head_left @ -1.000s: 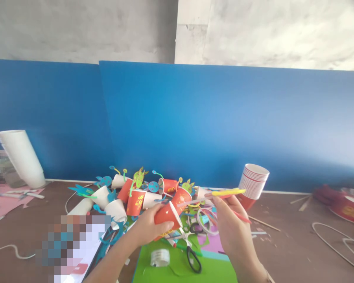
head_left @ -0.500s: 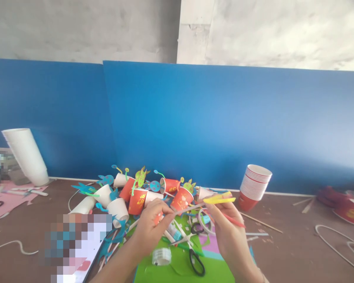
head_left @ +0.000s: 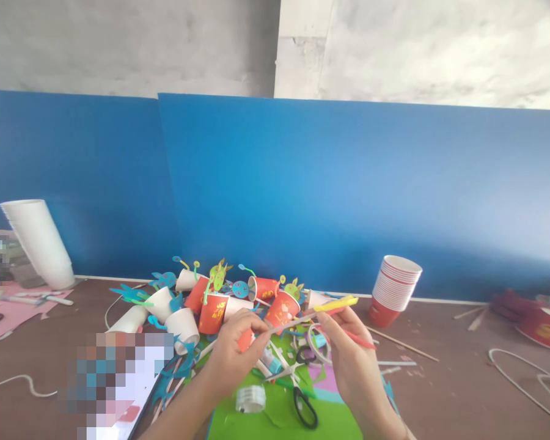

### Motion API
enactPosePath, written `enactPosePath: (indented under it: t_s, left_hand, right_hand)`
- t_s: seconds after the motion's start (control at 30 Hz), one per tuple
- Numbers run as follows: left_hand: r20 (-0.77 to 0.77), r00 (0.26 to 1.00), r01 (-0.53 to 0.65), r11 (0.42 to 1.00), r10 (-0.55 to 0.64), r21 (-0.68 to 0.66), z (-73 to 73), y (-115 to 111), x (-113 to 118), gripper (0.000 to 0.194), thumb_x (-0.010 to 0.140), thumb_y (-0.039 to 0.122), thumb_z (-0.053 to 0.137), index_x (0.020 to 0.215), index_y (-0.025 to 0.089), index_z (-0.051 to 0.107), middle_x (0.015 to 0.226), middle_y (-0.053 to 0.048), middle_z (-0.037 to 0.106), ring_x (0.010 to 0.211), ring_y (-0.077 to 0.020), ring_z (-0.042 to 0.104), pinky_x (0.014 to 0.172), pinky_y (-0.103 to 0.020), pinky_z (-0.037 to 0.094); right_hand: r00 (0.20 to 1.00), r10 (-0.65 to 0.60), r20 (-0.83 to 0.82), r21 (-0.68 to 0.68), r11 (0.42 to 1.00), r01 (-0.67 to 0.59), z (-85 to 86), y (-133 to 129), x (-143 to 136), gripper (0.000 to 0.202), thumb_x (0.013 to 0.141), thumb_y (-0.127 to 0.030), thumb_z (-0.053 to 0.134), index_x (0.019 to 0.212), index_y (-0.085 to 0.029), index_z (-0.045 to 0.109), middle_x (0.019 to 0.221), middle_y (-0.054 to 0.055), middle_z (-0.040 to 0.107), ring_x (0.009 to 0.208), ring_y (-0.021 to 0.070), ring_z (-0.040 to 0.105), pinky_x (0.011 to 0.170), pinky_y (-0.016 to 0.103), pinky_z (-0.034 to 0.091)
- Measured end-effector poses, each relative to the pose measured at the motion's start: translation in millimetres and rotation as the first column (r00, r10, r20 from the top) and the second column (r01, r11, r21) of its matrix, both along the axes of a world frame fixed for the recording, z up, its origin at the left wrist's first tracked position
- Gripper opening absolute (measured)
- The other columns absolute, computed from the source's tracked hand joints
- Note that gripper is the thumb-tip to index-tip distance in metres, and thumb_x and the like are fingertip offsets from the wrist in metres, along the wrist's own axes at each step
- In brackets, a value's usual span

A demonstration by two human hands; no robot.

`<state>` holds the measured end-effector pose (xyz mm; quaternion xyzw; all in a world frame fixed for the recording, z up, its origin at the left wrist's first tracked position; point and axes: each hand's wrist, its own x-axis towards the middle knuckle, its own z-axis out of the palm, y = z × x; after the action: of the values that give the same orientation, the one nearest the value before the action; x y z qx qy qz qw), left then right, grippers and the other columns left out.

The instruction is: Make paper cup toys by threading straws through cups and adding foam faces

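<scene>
My left hand (head_left: 238, 345) is closed, its thumb and fingers pinching one end of a narrow pale strip (head_left: 291, 324). The strip runs rightward to my right hand (head_left: 351, 351), which grips slim yellow and red pieces (head_left: 337, 304); their exact kind I cannot make out. The red part sticks out past my thumb on the right. Below both hands lie black-handled scissors (head_left: 306, 409), spread apart, a roll of clear tape (head_left: 251, 399) and a glue stick (head_left: 271, 362), on a green sheet (head_left: 275, 425). A ring-shaped white roll (head_left: 318, 343) sits beside my right hand.
Several decorated paper cups (head_left: 214, 315) lie heaped behind my hands. A stack of red and white cups (head_left: 396, 287) stands to the right, a leaning white cup stack (head_left: 39, 244) to the left. A phone (head_left: 142, 382) lies at left. A blue panel (head_left: 302, 183) rises behind the table.
The yellow and red pieces have shifted slightly left and turned a little in my right hand. My left hand stays nearly still, holding the pale strip.
</scene>
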<state>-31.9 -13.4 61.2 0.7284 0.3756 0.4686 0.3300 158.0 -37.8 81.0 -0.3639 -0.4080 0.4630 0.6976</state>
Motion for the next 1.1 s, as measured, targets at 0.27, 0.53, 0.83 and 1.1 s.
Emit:
enactPosePath:
  t_s: [0.27,0.53,0.83,1.1]
  left_hand:
    - [-0.035,0.999,0.004,1.000,-0.004,0.019,-1.8,0,0,0.013,0.084,0.020,0.052,0.072,0.020,0.055,0.078,-0.001,0.059,0.077,-0.0182,0.057,0.076,-0.031,0.043]
    - [-0.167,0.986,0.052,0.987,-0.026,0.151,-4.5,1,-2,0.015,0.081,0.013,0.050,0.068,0.021,0.051,0.072,0.000,0.055,0.075,-0.0182,0.053,0.072,-0.031,0.040]
    - [-0.262,0.959,0.126,0.990,-0.105,0.065,3.7,-3,-8,0.006,0.080,0.018,0.058,0.079,0.022,0.063,0.083,-0.003,0.064,0.083,-0.0205,0.058,0.082,-0.033,0.045]
    - [-0.101,0.990,0.063,0.942,-0.102,-0.328,1.9,-8,10,0.014,0.076,0.030,0.062,0.076,0.017,0.068,0.075,-0.002,0.065,0.071,-0.0179,0.057,0.063,-0.025,0.043]
  right_hand:
    - [0.996,-0.036,0.087,0.019,0.999,0.035,-0.5,0,-1,0.023,0.075,-0.038,0.076,0.092,-0.023,0.072,0.087,0.006,0.076,0.087,0.0256,0.070,0.077,0.036,0.056]
    - [0.994,-0.015,0.112,-0.004,1.000,0.015,2.0,0,-1,0.025,0.071,-0.036,0.079,0.092,-0.023,0.073,0.093,0.006,0.076,0.089,0.0249,0.069,0.079,0.034,0.054]
    - [0.986,0.017,0.165,-0.104,0.995,0.000,8.3,4,6,0.026,0.066,-0.039,0.081,0.083,-0.021,0.073,0.083,0.006,0.076,0.079,0.0249,0.069,0.069,0.033,0.053]
    - [0.885,0.275,0.377,-0.114,0.961,-0.251,-11.2,7,-6,0.024,0.075,-0.038,0.073,0.088,-0.018,0.070,0.083,0.005,0.073,0.077,0.0214,0.067,0.068,0.031,0.051]
